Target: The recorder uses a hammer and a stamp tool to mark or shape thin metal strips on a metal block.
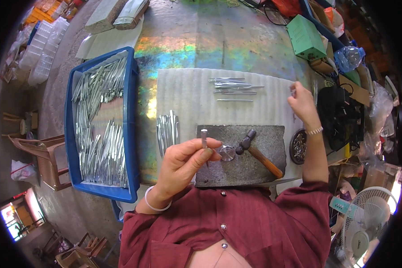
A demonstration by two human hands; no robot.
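My left hand (185,161) pinches a short metal piece (204,136) upright between thumb and fingers, above the near left part of a dark stone slab (259,167). A small hammer (259,152) with a wooden handle lies on the slab beside a round metal anvil (227,152). My right hand (303,103) reaches to the far right edge of a white ribbed foam sheet (192,94), its fingertips closed on something small that I cannot make out. Several thin metal strips (234,87) lie on the sheet ahead, and a small bundle of strips (167,129) lies to the left.
A blue tray (133,134) full of metal strips stands at the left. A dark round dish (298,146) of small parts sits right of the slab. A green box (304,36), a plastic bottle (349,57) and black bags crowd the right. A fan (366,219) stands at the lower right.
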